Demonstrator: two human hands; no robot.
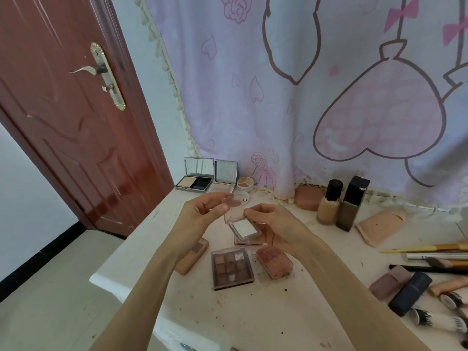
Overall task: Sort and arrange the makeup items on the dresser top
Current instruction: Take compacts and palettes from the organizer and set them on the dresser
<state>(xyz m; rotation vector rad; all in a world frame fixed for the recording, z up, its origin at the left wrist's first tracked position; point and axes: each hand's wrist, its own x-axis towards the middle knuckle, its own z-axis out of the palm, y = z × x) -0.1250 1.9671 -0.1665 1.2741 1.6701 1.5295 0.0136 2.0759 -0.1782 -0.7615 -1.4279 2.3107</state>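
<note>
Above the white dresser top, my right hand holds a small clear compact with a white pan, lid open. My left hand pinches that clear lid between thumb and fingers. Below them lie a brown eyeshadow palette, a pink blush case and a beige compact partly under my left forearm. Another pink case lies under the held compact.
Two open mirrored compacts and a small concealer pot stand at the back by the curtain. Foundation bottles and a pink case stand mid-right. Brushes, pencils and tubes lie at the right. A door is left.
</note>
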